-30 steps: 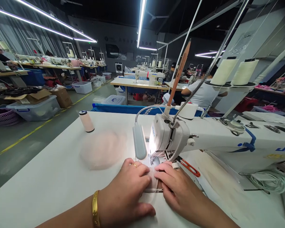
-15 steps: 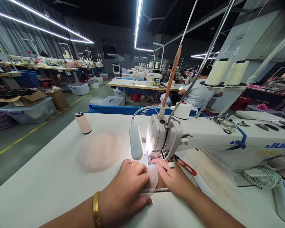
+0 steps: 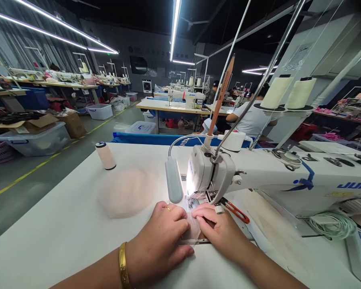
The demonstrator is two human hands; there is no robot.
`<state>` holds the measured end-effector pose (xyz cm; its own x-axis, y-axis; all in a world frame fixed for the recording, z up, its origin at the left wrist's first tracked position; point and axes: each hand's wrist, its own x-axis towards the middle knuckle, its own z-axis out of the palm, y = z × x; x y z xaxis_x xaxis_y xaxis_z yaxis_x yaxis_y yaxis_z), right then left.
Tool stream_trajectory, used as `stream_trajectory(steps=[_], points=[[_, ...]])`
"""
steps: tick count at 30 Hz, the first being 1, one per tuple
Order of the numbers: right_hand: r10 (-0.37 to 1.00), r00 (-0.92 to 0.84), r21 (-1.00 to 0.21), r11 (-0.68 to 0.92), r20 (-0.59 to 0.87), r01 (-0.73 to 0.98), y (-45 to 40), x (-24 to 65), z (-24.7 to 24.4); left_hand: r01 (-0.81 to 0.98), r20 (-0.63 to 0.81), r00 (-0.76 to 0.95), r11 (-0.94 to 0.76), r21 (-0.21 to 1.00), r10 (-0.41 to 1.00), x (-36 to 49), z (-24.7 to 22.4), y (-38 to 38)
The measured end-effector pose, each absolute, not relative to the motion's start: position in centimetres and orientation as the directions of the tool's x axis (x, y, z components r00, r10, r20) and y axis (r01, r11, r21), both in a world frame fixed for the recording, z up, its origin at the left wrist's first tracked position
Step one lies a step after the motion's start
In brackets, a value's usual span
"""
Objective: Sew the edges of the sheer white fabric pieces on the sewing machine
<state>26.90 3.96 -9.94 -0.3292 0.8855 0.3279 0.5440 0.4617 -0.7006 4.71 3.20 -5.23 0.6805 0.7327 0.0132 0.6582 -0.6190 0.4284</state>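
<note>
A small piece of sheer pale fabric (image 3: 193,228) lies in front of the needle of the white sewing machine (image 3: 209,170). Its left edge is under the curled fingers of my left hand (image 3: 165,230), which wears a ring and a gold bracelet. On the right side, my right hand (image 3: 221,228) pinches the fabric between thumb and fingertips, just short of the presser foot (image 3: 190,202). Both hands rest low at the machine bed, and the fingers hide part of the cloth. Red-handled thread snips (image 3: 236,210) lie right of the needle area, behind my right hand.
Left on the table are a pale pink thread spool (image 3: 105,156) and a blurred heap of sheer fabric (image 3: 128,192). A grey lamp (image 3: 174,180) hangs beside the machine head. More pale fabric (image 3: 273,224) lies under the machine arm. A pencil (image 3: 222,94) stands on the machine. People work behind.
My right hand has drawn back slightly from the presser foot, its fingertips now closed on the fabric. My left hand has hardly moved. The pencil on the machine leans a little further right.
</note>
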Motion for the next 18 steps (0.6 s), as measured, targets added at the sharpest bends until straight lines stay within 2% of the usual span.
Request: stream_trajectory(steps=[6,10,12,14,18], points=[[0.889,-0.359,-0.767,0.436,0.284,0.472,3.7,26.9,-9.0,0.646,0.063,0.668,-0.620,0.445,0.742,4.7,-5.4,3.7],[0.876,-0.425,-0.747,0.436,0.227,0.501,2.9,27.5,-7.6,0.619,0.114,0.670,-0.637,0.459,0.734,4.7,-5.7,4.0],[0.879,-0.396,-0.668,0.463,0.264,0.582,2.8,28.3,-7.2,0.614,0.136,0.659,-0.634,0.470,0.740,4.7,-5.8,4.0],[0.884,-0.344,-0.534,0.466,0.317,0.705,3.1,29.5,-7.2,0.607,0.157,0.648,-0.629,0.485,0.746,4.7,-5.9,3.9],[0.877,-0.279,-0.147,0.359,0.392,0.922,4.6,32.9,-8.3,0.592,0.173,0.644,-0.629,0.504,0.745,4.8,-5.9,3.7]])
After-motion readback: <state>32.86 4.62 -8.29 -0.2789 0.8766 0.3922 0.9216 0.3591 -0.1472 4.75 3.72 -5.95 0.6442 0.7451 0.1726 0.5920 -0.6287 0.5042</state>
